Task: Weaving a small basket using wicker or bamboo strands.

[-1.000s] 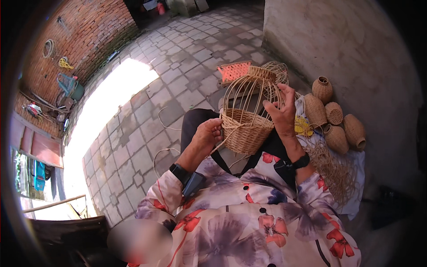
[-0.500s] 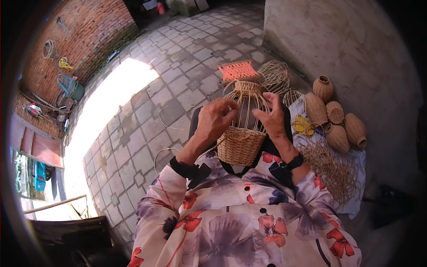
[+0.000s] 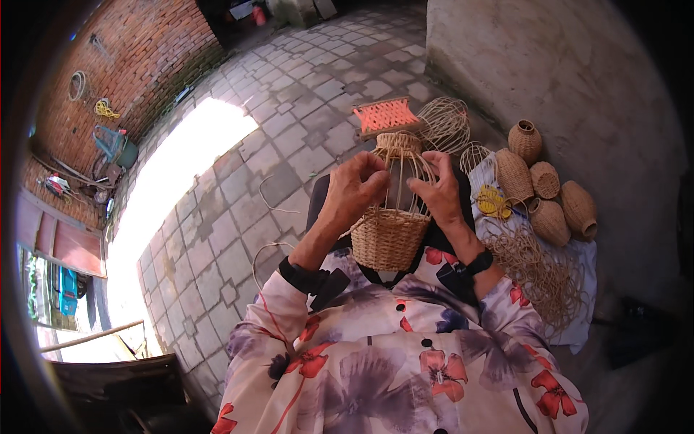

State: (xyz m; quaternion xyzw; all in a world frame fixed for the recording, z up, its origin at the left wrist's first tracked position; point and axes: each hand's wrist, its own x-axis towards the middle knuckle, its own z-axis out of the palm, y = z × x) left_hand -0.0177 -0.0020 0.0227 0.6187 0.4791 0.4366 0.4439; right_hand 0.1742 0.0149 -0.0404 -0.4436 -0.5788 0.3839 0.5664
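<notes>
A half-woven wicker basket (image 3: 389, 242) stands upright on my lap. Its lower part is tightly woven, bare upright canes (image 3: 396, 189) rise through the middle, and a woven collar (image 3: 398, 142) rings the top. At the left side of these canes, my left hand (image 3: 354, 189) has its fingers curled and thumb pressed in; the fingertips' exact grip is partly hidden. On the opposite side, my right hand (image 3: 442, 189) closes thumb and fingers around the right-hand canes. A loose cane strand (image 3: 254, 262) curves over the paving left of my lap.
Beyond the basket lie a wooden frame wound with orange cord (image 3: 387, 116) and a coil of cane (image 3: 444, 124). Several finished wicker vases (image 3: 515, 177) and a heap of loose strands (image 3: 538, 275) lie on a white cloth (image 3: 575, 318) at right, beside a plastered wall (image 3: 535, 58).
Both hands stay at the canes, with only slight shifts of the fingers. The left hand has lowered and turned a little. The basket keeps its place on my lap.
</notes>
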